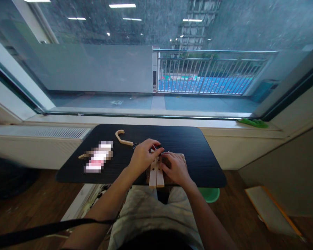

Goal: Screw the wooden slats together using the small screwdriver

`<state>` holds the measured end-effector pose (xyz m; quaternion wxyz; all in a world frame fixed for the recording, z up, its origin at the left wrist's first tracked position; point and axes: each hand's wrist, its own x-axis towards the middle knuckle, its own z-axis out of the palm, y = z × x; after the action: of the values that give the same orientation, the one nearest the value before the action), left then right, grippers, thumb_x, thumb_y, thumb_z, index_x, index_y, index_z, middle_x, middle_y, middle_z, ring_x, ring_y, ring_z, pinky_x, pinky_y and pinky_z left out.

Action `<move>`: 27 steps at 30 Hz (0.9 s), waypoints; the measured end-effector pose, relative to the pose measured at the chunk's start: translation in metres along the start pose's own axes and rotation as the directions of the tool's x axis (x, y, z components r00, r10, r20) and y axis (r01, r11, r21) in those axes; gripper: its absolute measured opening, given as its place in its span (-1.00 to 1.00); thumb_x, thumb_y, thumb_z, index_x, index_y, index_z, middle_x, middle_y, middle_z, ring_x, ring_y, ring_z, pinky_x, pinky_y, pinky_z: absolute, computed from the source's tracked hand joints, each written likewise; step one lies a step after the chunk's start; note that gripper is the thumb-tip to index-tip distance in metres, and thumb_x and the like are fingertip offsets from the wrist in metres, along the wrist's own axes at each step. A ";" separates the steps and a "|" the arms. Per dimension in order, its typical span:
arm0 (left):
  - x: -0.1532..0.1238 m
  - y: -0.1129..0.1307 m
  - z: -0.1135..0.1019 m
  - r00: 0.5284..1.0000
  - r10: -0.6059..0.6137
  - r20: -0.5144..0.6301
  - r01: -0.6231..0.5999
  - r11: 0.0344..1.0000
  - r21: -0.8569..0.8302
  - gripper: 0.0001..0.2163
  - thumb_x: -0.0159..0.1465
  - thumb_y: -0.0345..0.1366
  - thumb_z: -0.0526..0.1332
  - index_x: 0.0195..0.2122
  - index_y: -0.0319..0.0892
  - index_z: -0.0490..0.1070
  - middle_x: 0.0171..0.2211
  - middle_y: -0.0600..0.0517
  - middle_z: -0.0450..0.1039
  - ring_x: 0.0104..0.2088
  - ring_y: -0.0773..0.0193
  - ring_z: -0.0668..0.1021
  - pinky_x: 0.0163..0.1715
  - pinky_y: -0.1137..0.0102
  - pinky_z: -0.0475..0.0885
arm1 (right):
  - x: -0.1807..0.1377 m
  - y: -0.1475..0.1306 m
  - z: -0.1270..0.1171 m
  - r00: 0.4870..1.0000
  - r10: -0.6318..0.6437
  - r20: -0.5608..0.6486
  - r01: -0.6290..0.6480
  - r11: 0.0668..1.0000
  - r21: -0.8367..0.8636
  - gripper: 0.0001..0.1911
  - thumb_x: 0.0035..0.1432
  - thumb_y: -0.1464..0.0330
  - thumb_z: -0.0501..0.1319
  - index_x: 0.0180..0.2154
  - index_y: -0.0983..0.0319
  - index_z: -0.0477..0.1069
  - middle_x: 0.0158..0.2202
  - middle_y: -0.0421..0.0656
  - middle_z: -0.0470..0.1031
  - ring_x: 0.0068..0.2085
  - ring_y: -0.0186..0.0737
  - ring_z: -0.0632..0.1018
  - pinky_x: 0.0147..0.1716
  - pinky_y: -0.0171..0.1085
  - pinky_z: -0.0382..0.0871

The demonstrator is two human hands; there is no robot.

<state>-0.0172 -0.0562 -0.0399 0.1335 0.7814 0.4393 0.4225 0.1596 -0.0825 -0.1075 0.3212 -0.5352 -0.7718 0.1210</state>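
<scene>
Two light wooden strips (153,177) with dark holes lie side by side near the front edge of the black table (193,142), on top of a brown board. Over their far end, my left hand (145,152) has thumb and fingers closed round a small dark piece that the fingers mostly cover. My right hand (176,166) bends its fingers and thumb against the right strip, gripping it from the side. A hook-shaped wooden piece (125,141) rests left of my left hand, close to a small dark metal item.
A blurred-out white and pink item (99,158) lies on the table's left, beside a thin wooden piece (81,156). Behind the table run a window sill (219,123) with a green cloth (253,123) and a radiator (54,132). Below at right is a green basin (210,195).
</scene>
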 end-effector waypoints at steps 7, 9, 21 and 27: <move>-0.001 -0.001 0.001 0.997 0.057 -0.053 -0.056 0.998 0.020 -0.92 0.25 -0.31 0.30 -0.27 -0.19 0.51 -0.36 0.01 0.58 -0.33 0.24 0.59 -0.25 0.35 0.50 | 0.000 0.002 0.002 1.000 -0.003 -0.010 0.003 1.000 -0.007 -0.72 0.15 0.27 0.29 -0.07 0.12 0.50 0.05 -0.08 0.53 0.09 -0.03 0.49 0.13 0.00 0.27; -0.003 -0.002 0.002 0.994 0.076 -0.076 -0.074 0.997 0.027 -0.93 0.25 -0.33 0.30 -0.28 -0.20 0.51 -0.35 -0.01 0.58 -0.31 0.21 0.60 -0.24 0.34 0.50 | 0.000 0.003 0.002 1.000 -0.004 -0.006 0.003 1.000 -0.004 -0.72 0.15 0.27 0.29 -0.07 0.12 0.50 0.04 -0.07 0.53 0.09 -0.03 0.49 0.12 -0.01 0.27; -0.006 0.007 0.007 0.999 0.049 -0.017 -0.050 0.998 -0.025 -0.91 0.23 -0.37 0.31 -0.23 -0.20 0.54 -0.27 -0.06 0.62 -0.22 0.15 0.62 -0.14 0.26 0.51 | 0.000 0.008 0.002 0.998 -0.022 -0.051 0.022 1.000 -0.002 -0.66 0.14 0.25 0.30 -0.03 0.14 0.47 0.01 -0.05 0.54 0.06 -0.01 0.51 0.09 0.00 0.30; -0.001 0.005 0.006 1.000 -0.006 0.012 0.007 1.000 -0.025 -0.90 0.24 -0.36 0.28 -0.22 -0.19 0.53 -0.27 -0.05 0.59 -0.21 0.16 0.60 -0.14 0.26 0.51 | 0.015 0.000 -0.008 0.993 -0.030 -0.116 0.039 0.996 0.080 -0.74 0.14 0.30 0.29 -0.10 0.14 0.52 0.00 -0.05 0.55 0.03 -0.03 0.53 0.07 -0.03 0.37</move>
<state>-0.0103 -0.0592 -0.0409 0.1473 0.7808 0.4358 0.4229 0.1617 -0.0703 -0.0956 0.3890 -0.5143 -0.7555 0.1160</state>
